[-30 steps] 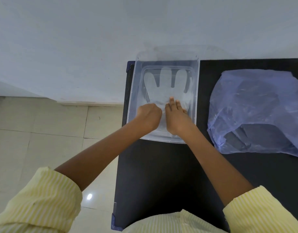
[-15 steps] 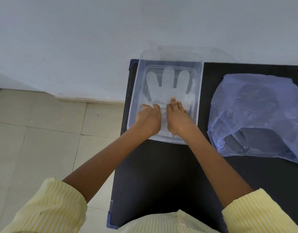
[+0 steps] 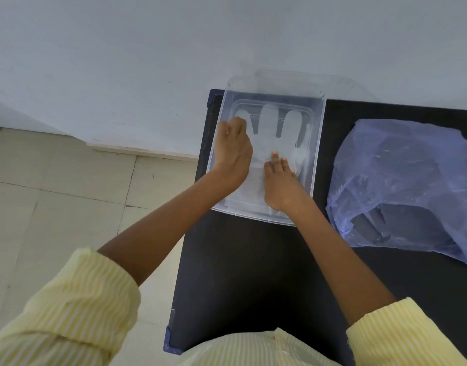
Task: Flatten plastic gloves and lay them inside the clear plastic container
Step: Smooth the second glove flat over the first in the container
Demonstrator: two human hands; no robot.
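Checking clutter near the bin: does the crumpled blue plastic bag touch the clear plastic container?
Apart. The head view shows bare black table between the blue plastic bag and the clear plastic container.

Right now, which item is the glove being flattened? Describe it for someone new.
On the black table, find the clear container against the wall. The plastic glove lies flat inside, fingers toward the wall: pale and hand-shaped, unlike the crumpled bluish bag alongside.

Soft, even daylight fills the scene; shadows are faint. The white wall point(image 3: 148, 62) reads slightly bluish. Wide-angle bending curves the table's point(image 3: 253, 273) edges. The near yellow sleeves point(image 3: 68, 313) look a little soft.
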